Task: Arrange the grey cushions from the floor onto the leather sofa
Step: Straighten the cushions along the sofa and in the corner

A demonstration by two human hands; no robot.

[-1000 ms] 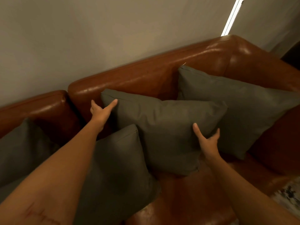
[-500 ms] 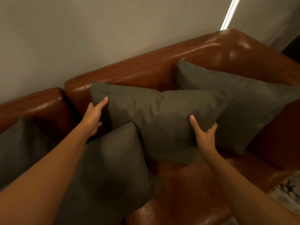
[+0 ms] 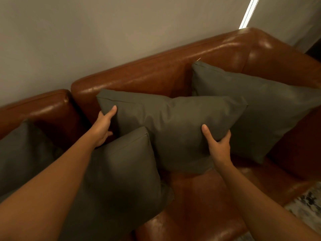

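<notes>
Both hands pinch the middle cushion point(image 3: 170, 126) against the backrest of the leather sofa point(image 3: 156, 72): the left hand point(image 3: 102, 129) grips its left edge, thumb on the front face, and the right hand point(image 3: 218, 145) curls round its lower right edge, thumb also in front. A second cushion point(image 3: 260, 105) leans in the sofa's right corner, partly behind the held one. A third cushion point(image 3: 121, 180) stands on the seat in front of it and a fourth cushion point(image 3: 22, 153) sits further along the sofa's left section.

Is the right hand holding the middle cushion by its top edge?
No, the right hand grips the middle cushion at its lower right side, thumb on the front face.
</notes>
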